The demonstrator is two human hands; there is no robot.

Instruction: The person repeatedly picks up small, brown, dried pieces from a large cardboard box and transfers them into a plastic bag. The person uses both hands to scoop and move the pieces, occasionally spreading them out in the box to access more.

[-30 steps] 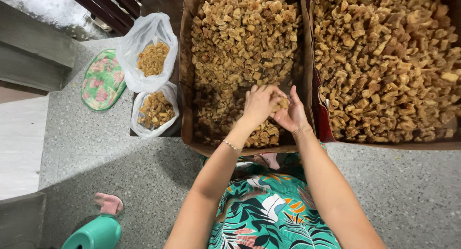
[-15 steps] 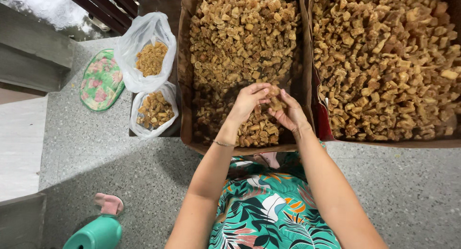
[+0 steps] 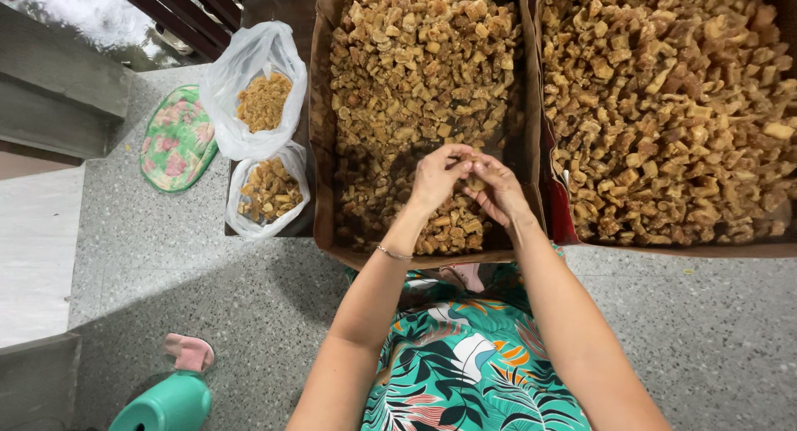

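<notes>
Over box (image 3: 325, 132), hands (image 3: 469, 182) pinching chunk (image 3: 476, 183)

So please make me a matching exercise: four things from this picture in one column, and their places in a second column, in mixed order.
Things:
1. flowered mat
2. teal stool
3. small brown chunk
4. thin bracelet

Places:
A. between the fingertips of the left hand and right hand
B. on the left wrist
C. on the floor, left of the plastic bags
D. bottom left corner, beside a pink slipper

Pairs: 1-C, 2-D, 3-A, 4-B
</notes>
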